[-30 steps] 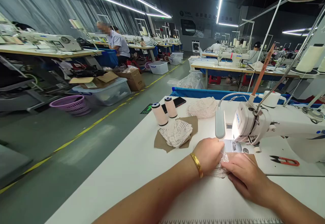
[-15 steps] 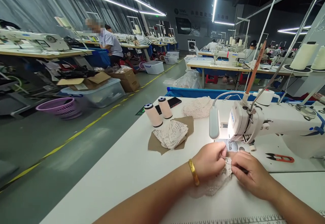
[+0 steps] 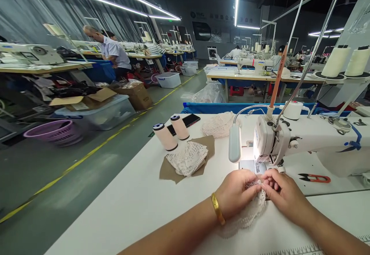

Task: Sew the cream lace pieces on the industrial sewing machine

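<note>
A piece of white lace (image 3: 251,217) hangs from my two hands onto the white table in front of the sewing machine (image 3: 266,141). My left hand (image 3: 238,191), with a gold bangle at the wrist, is closed on the lace, thumb on top. Right beside it, my right hand (image 3: 285,195) pinches the lace edge between thumb and fingertips. Both hands are just on the near side of the needle plate (image 3: 261,167), under the machine's lit head. Part of the lace is hidden behind the left hand.
Left of the machine lie folded lace (image 3: 187,158) on brown card (image 3: 211,147), two thread cones (image 3: 165,137), a phone (image 3: 189,120) and more lace (image 3: 216,125). Red-handled thread snips (image 3: 315,178) lie at the right. A lamp (image 3: 235,143) hangs left of the needle. A ruler scale (image 3: 306,250) runs along the near edge.
My fingers have shifted on the lace; the two hands are now closer, with thumbs nearly meeting at its edge. The whole view has swung slightly right.
</note>
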Demonstrator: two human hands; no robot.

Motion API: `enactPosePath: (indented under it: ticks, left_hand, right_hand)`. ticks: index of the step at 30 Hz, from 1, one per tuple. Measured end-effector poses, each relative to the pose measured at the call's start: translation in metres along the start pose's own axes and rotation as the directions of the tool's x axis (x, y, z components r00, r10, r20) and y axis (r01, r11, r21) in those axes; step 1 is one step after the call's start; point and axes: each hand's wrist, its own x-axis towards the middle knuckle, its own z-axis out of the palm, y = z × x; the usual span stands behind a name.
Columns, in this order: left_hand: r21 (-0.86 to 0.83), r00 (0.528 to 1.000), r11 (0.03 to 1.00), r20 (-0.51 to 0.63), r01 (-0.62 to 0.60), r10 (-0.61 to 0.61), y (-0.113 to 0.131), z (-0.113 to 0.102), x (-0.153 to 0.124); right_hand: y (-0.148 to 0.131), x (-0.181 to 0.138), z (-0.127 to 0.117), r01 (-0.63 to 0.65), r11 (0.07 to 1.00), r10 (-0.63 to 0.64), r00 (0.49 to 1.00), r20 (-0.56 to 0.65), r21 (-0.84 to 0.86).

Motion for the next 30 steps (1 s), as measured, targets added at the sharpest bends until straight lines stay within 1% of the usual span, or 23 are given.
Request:
enactPosePath:
  ticks: [2,8,12,14,16,18,20,24,28,30]
  left_hand:
    - [0.019,1.0,1.0,-0.017,-0.024,0.024,0.0,0.002,-0.001]
    - [0.053,0.998,0.998,-0.041,-0.035,0.037,0.0,0.004,-0.003]
    - [0.066,0.996,0.996,-0.066,-0.058,0.062,0.001,0.007,-0.003]
    - [0.031,0.996,0.998,-0.075,-0.054,0.056,0.004,0.007,-0.003]
    - [-0.069,0.998,0.997,-0.053,-0.021,0.018,0.008,0.005,-0.002]
    - [-0.176,1.0,0.984,0.007,0.024,-0.024,0.013,0.002,-0.002]
    - [-0.232,0.996,0.971,0.069,0.064,-0.05,0.015,-0.001,-0.001]
    - [-0.243,0.994,0.965,0.072,0.1,-0.085,0.011,-0.001,0.0]
    - [-0.202,0.996,0.975,0.036,0.091,-0.086,0.009,0.0,0.001]
    - [-0.216,0.996,0.973,0.024,0.086,-0.082,0.011,-0.001,0.001]
  right_hand:
    - [0.0,0.001,0.0,0.002,1.0,-0.002,1.0,-0.002,-0.001]
    - [-0.001,0.001,0.0,0.071,0.997,-0.072,0.997,-0.007,-0.039]
    - [0.0,0.002,0.002,0.09,0.995,-0.091,0.996,-0.012,-0.051]
    - [0.001,0.002,0.003,0.099,0.994,-0.1,0.995,-0.014,-0.051]
    - [0.0,0.002,0.003,0.099,0.994,-0.1,0.995,-0.009,-0.046]
    - [0.0,0.002,0.003,0.085,0.995,-0.085,0.996,0.0,-0.043]
    - [-0.001,0.002,0.002,0.075,0.996,-0.075,0.997,0.01,-0.045]
    - [0.0,0.003,0.002,0.079,0.995,-0.079,0.997,0.002,-0.057]
    - [0.002,0.004,0.003,0.055,0.997,-0.056,0.998,-0.016,-0.058]
    - [0.002,0.004,0.003,0.048,0.997,-0.049,0.999,-0.012,-0.052]
